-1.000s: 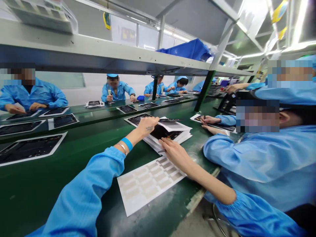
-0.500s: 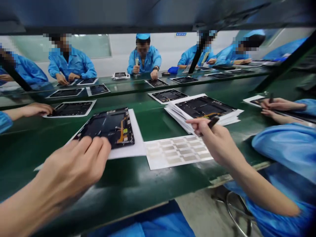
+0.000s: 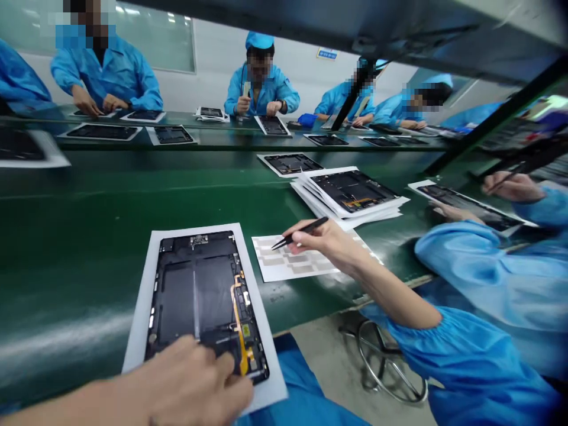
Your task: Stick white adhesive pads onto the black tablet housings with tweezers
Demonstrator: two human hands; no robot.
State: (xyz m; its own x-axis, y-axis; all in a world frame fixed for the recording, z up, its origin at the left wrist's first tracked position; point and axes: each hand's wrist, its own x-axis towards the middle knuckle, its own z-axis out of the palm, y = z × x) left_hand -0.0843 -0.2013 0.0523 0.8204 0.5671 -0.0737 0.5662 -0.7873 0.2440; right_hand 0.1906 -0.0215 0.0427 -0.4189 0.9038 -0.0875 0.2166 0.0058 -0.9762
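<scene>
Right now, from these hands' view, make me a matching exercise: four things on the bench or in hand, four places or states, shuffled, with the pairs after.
Things
1. tweezers
2. nearest casing
3. label sheet
4. stack of casings

Places or states
A. piled in layers with white sheets
B. partly hidden by the left hand
C. held in the right hand
D. white, with rows of greyish patches

Pairs: 1-C, 2-B, 3-D, 4-A

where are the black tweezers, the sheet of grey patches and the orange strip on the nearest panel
Black tweezers (image 3: 312, 226): head view, on the handle.
Sheet of grey patches (image 3: 295, 268): head view, on its near side.
Orange strip (image 3: 241, 341): head view, on its lower stretch.
</scene>
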